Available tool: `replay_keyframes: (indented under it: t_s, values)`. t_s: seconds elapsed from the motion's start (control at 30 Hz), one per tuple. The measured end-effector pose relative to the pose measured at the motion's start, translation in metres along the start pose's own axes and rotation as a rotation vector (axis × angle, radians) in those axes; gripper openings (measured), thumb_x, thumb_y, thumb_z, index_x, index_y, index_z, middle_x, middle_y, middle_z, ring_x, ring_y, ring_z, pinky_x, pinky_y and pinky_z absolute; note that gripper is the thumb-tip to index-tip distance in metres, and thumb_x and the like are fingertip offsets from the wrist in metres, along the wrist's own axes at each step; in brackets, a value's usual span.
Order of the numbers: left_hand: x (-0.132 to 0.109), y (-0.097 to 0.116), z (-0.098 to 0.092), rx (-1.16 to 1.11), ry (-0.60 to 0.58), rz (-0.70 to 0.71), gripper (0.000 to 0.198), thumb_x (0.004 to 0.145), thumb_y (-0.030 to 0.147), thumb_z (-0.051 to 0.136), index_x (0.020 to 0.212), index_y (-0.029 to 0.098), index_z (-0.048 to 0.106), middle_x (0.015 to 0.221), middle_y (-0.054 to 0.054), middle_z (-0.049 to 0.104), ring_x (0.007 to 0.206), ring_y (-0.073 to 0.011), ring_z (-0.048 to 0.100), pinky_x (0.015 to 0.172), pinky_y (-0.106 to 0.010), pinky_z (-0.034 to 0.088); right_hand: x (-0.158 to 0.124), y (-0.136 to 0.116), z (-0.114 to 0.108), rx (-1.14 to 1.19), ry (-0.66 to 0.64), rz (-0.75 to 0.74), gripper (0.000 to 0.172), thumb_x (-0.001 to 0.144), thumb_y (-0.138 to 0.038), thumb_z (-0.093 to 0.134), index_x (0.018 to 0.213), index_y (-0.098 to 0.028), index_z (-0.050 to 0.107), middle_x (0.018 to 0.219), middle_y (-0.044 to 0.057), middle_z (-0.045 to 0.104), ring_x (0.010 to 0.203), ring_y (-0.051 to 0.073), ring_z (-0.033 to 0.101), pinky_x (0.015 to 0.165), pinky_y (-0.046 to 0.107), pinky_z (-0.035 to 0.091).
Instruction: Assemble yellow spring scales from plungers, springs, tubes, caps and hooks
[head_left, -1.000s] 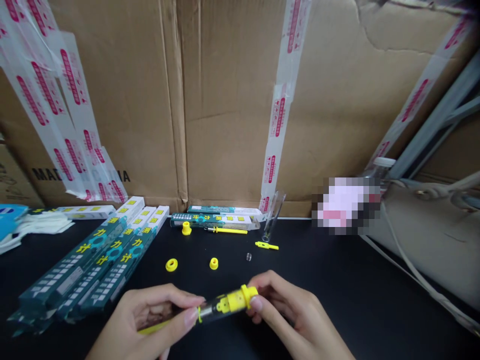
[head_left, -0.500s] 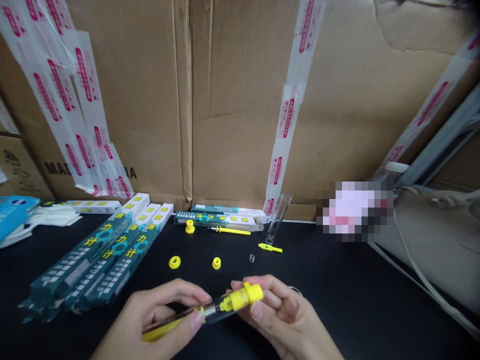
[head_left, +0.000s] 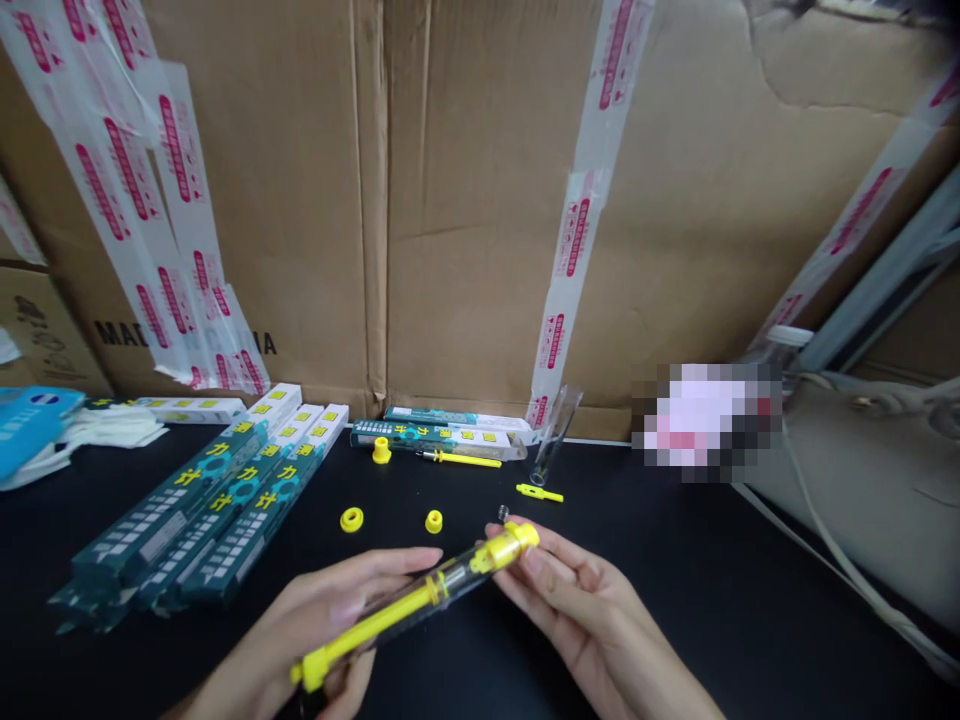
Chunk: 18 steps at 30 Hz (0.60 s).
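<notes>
A clear tubular spring scale [head_left: 442, 588] with a yellow inner rod and yellow end caps is held slantwise between my hands, its right end higher. My left hand [head_left: 330, 620] grips the lower part, fingers behind the tube. My right hand [head_left: 581, 610] pinches the yellow cap at the upper end between thumb and fingers. Just beyond lie a yellow ring [head_left: 352, 519], a small yellow cap [head_left: 433, 521], a little coil spring [head_left: 503, 513] and a flat yellow piece [head_left: 540, 493]. Farther back are a taller yellow cap [head_left: 381, 450] and a yellow rod [head_left: 469, 460].
Long green-and-white boxes [head_left: 217, 490] lie at left, more boxes [head_left: 442, 437] at the back. An empty clear tube [head_left: 555, 440] leans near the cardboard wall [head_left: 480, 250]. A blue packet [head_left: 34, 430] is far left; a beige bag [head_left: 877, 480] with straps stands right.
The spring scale has risen slightly and turned, so its lower yellow end now shows. My left thumb has come off its near side; my right hand still grips the upper cap.
</notes>
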<state>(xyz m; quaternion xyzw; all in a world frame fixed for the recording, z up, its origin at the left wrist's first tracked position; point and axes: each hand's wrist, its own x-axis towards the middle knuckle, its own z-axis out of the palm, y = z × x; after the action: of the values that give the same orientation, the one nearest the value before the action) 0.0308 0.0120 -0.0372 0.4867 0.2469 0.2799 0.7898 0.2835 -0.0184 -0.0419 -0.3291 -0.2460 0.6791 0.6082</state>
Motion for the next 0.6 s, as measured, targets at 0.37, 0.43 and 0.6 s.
replay_keyframes:
  t_s: [0.37,0.43,0.6]
  values:
    - [-0.004,0.006,0.003,0.172,-0.053,0.008,0.065,0.079,0.054,0.082,0.138,0.035,0.061,0.117,-0.012,0.078,0.071,-0.0076,0.056,0.066,-0.017,0.04,0.01,-0.025,-0.007,-0.059,0.04,-0.055,0.03,0.077,-0.023,0.088,0.105,-0.012,0.081,0.112,0.013,0.082,0.112,0.024,0.074,0.094,0.023,0.061]
    - [-0.005,0.003,0.003,0.256,-0.015,0.016,0.063,0.079,0.058,0.08,0.136,0.037,0.062,0.109,-0.007,0.08,0.078,-0.0111,0.058,0.069,-0.02,0.04,0.007,-0.027,-0.004,-0.03,0.028,-0.034,0.033,0.078,-0.025,0.087,0.107,-0.011,0.08,0.118,0.015,0.08,0.118,0.028,0.071,0.098,0.028,0.06]
    - [-0.006,-0.001,0.004,0.464,0.1,0.087,0.053,0.082,0.059,0.075,0.131,0.041,0.066,0.102,0.0,0.08,0.083,-0.0172,0.066,0.074,-0.023,0.048,0.0,-0.032,-0.002,0.002,-0.055,-0.064,0.029,0.087,-0.023,0.079,0.116,-0.019,0.078,0.129,0.011,0.075,0.122,0.027,0.069,0.101,0.032,0.058]
